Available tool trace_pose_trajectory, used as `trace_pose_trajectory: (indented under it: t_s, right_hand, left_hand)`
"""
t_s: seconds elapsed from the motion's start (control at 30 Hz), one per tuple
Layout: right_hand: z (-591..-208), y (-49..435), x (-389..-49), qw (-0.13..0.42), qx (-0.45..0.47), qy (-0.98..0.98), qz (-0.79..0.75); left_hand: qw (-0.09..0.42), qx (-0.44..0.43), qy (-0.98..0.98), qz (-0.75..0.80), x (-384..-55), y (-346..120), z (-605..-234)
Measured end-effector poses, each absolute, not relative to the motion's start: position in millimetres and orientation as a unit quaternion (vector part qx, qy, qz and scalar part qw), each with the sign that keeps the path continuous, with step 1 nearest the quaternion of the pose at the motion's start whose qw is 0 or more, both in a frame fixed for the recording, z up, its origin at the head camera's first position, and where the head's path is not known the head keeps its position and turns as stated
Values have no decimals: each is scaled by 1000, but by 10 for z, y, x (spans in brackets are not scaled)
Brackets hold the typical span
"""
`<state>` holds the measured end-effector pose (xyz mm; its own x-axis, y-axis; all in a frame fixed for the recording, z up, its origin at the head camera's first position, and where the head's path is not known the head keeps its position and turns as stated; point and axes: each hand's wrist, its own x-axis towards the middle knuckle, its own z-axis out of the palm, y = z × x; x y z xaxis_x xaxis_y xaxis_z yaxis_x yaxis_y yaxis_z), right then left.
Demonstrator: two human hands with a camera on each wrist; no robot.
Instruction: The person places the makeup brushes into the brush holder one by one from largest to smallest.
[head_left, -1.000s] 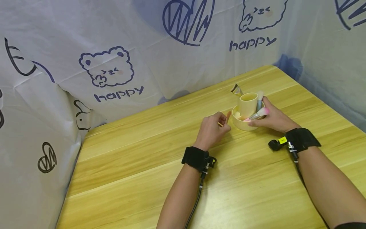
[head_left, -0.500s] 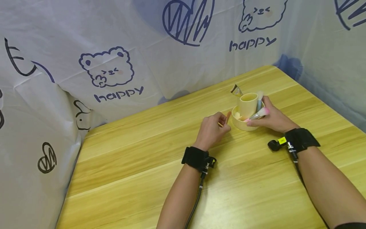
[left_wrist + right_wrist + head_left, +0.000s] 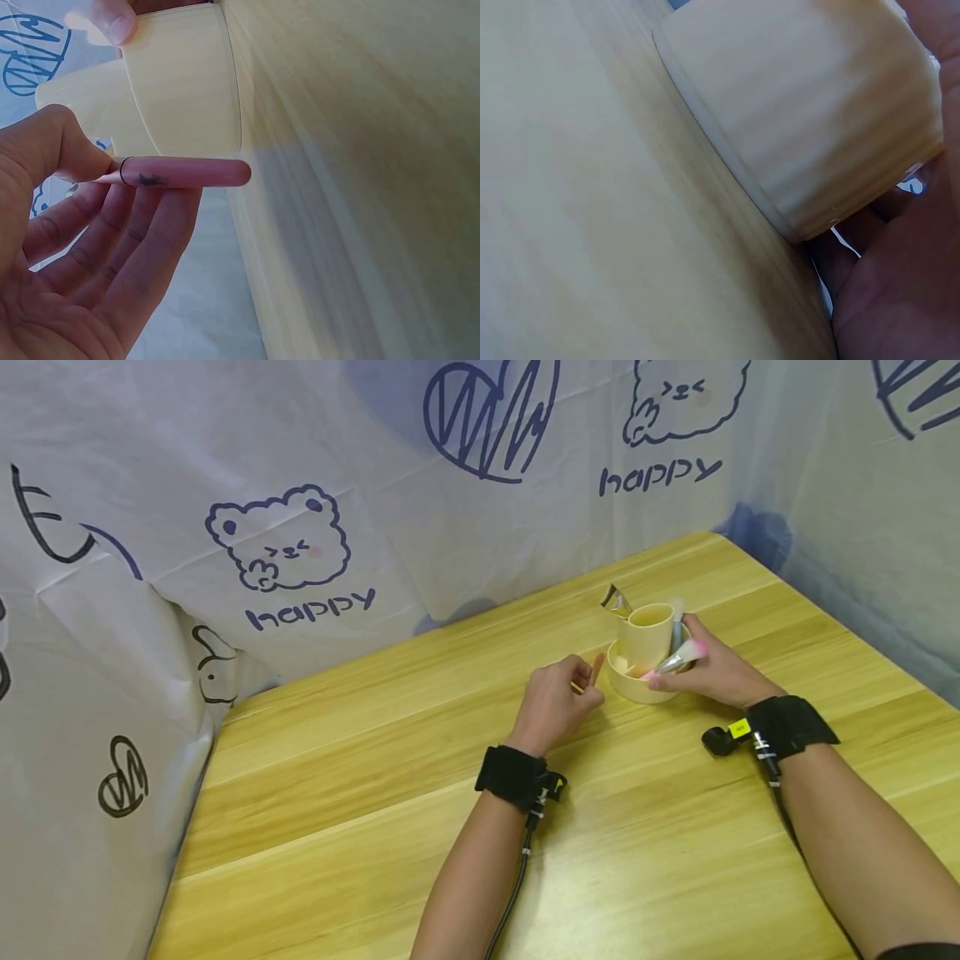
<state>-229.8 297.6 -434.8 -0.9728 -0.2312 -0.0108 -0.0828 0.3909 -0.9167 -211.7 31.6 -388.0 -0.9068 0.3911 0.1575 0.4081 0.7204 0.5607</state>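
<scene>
A cream round holder (image 3: 632, 689) with a taller cup (image 3: 649, 639) in its middle stands on the table. My right hand (image 3: 723, 670) grips it from the right, thumb on the near side. Inside lean a pink-tipped makeup brush (image 3: 684, 656), a blue-handled brush (image 3: 677, 628) and a flat dark-tipped brush (image 3: 617, 602). My left hand (image 3: 558, 697), just left of the holder, pinches a slim makeup brush by thumb and fingers. In the left wrist view its pink rounded handle (image 3: 187, 172) points away from the fingers; the brush's other end is hidden.
The wooden table (image 3: 375, 777) runs up to a white printed sheet (image 3: 420, 543) behind and at both sides. Both wrists wear black bands with cameras, and cables (image 3: 517, 877) trail along the forearms.
Both hands keep nearly the same place. The blue-handled and dark-tipped brushes have shifted slightly left in the holder, and the head view has moved a little.
</scene>
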Motion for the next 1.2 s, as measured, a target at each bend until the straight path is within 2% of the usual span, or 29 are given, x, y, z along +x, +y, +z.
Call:
trace_pose_trajectory:
  t_s: [0.67,1.2]
  right_hand:
    - [-4346,2970,-2306,79,-72,830,-548]
    - [-4340,2977,-2286,66,-86,844,-526]
  left_hand:
    - [18,-220,-929,-298,-2124,323,-3886]
    - [24,-226,-930,-289,-2114,322,-3881]
